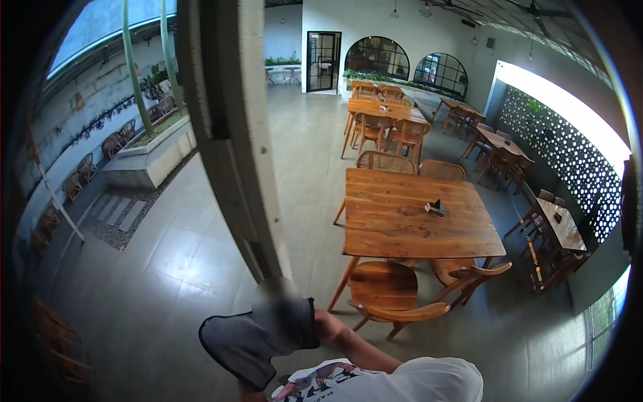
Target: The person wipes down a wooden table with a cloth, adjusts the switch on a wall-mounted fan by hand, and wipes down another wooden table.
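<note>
A grey cloth (248, 342) with dark edging is held up in front of me, close to the lower end of a tall post (251, 134). My right hand (324, 327) meets the cloth's right edge and grips it; the fingers are hidden behind the fabric. Below the cloth, a bit of my left forearm (249, 392) shows, and the hand itself is covered. A smeared patch hides the cloth's upper part. My white printed shirt (429, 382) fills the bottom of the view.
A wooden table (415, 208) with a small dark holder (435, 208) stands to the right, with chairs (384, 285) around it. More tables (382, 109) line the room behind. At the left lie a raised planter (151, 164) and stepping slabs (120, 213). Tiled floor (194, 261) spreads between.
</note>
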`<state>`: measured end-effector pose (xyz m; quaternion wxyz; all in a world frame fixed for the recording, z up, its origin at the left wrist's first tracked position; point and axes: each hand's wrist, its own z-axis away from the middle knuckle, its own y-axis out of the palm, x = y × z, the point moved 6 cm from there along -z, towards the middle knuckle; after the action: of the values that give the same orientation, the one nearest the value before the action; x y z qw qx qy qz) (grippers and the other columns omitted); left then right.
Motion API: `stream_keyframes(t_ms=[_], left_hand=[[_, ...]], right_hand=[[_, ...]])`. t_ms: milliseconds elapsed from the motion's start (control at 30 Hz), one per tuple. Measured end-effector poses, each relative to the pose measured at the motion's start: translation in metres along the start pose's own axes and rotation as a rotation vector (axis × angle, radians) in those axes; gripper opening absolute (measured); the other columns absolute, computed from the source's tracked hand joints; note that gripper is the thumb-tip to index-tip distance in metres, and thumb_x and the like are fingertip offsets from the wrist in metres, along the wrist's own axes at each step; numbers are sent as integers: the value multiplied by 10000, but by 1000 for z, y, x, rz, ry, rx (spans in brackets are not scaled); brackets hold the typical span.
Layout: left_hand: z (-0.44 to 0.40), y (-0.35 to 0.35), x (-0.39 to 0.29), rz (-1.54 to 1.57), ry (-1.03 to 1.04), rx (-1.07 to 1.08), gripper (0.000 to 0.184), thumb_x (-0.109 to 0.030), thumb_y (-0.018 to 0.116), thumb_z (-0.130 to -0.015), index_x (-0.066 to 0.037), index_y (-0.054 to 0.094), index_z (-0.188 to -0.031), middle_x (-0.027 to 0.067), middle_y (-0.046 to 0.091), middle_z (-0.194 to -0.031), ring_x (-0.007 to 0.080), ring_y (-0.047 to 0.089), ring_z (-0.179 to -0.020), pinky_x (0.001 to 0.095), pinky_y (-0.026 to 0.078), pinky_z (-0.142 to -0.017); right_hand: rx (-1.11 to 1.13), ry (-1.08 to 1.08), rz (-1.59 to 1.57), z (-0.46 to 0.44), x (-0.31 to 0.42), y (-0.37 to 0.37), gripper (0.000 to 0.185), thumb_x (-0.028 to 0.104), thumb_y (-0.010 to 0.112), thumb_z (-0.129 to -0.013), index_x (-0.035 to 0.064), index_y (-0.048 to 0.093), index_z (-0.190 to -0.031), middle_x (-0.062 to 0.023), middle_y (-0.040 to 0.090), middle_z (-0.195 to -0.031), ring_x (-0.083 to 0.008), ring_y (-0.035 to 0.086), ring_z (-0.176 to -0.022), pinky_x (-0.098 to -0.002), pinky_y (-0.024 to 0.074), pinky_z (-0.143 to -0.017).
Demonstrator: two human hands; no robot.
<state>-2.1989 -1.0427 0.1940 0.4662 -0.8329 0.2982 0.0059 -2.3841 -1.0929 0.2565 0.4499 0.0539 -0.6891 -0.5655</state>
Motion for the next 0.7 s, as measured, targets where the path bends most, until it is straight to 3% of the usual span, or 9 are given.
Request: stream_keyframes(t_ms=[133, 167, 267, 400, 467, 533, 633, 667, 700], left_hand=[[18, -42, 59, 219, -51, 1, 488, -279, 679, -896, -55, 569, -1315, 162, 598, -1281, 276, 582, -1176, 408, 451, -1038], [-15, -48, 55, 274, -73, 4, 484, -276, 680, -897, -54, 570, -1312, 162, 599, -1277, 276, 582, -1173, 408, 448, -1041], [43, -50, 68, 427, -152, -13, 470, -267, 680, -899, -48, 574, -1302, 162, 603, -1264, 275, 585, -1164, 408, 442, -1048], [-27, -63, 103, 570, -207, -38, 452, -254, 681, -902, -42, 578, -1288, 163, 608, -1248, 275, 588, -1152, 409, 433, -1057], [-60, -71, 131, 584, -232, -54, 444, -248, 681, -904, -38, 581, -1282, 163, 610, -1239, 274, 589, -1146, 409, 429, -1062], [-104, -73, 158, 608, -262, -106, 435, -241, 682, -905, -35, 583, -1275, 163, 612, -1231, 274, 591, -1140, 410, 425, -1066], [-136, -79, 202, 719, -292, -189, 421, -232, 682, -908, -30, 586, -1265, 163, 616, -1219, 274, 593, -1131, 410, 419, -1073], [-149, -82, 221, 708, -311, -203, 421, -232, 682, -908, -30, 586, -1265, 163, 616, -1219, 274, 593, -1131, 410, 419, -1073], [-175, -83, 243, 557, -293, -124, 360, -199, 704, -879, -22, 613, -1179, 157, 629, -1152, 291, 596, -1077, 426, 438, -1013]], right_hand=[[-77, 68, 476, -41, -31, 21, 579, 106, 630, -952, 47, 398, -1479, -76, 514, -1413, -214, 472, -1315, -384, 363, -1123], [-77, 84, 466, -49, -32, 29, 579, 106, 630, -952, 47, 398, -1479, -76, 514, -1413, -214, 472, -1315, -384, 363, -1123], [-207, 17, 415, -70, -26, 20, 524, 93, 606, -977, 59, 412, -1462, -63, 518, -1404, -194, 505, -1271, -378, 424, -1061], [-474, -115, 483, -110, -31, -35, 460, 121, 608, -975, 53, 466, -1407, -45, 608, -1250, -158, 574, -1151, -337, 506, -916], [-425, -49, 451, -144, -33, -40, 425, 131, 632, -964, 44, 511, -1362, -44, 634, -1189, -153, 591, -1110, -318, 507, -909], [-369, -213, 495, -187, -18, 2, 143, 56, 616, -943, 29, 613, -1083, -38, 656, -1012, -152, 631, -942, -312, 509, -840], [-628, -224, 449, -258, -30, -9, 249, 57, 597, -949, 37, 613, -1196, -53, 645, -1083, -159, 619, -973, -309, 516, -829], [-541, -215, 401, -281, -30, -7, 313, 126, 505, -1009, 30, 569, -1299, -81, 631, -1194, -194, 611, -1081, -332, 503, -931], [-525, -209, 407, -305, -22, -6, 313, 126, 505, -1009, 30, 569, -1299, -81, 631, -1194, -194, 611, -1081, -332, 503, -931]])
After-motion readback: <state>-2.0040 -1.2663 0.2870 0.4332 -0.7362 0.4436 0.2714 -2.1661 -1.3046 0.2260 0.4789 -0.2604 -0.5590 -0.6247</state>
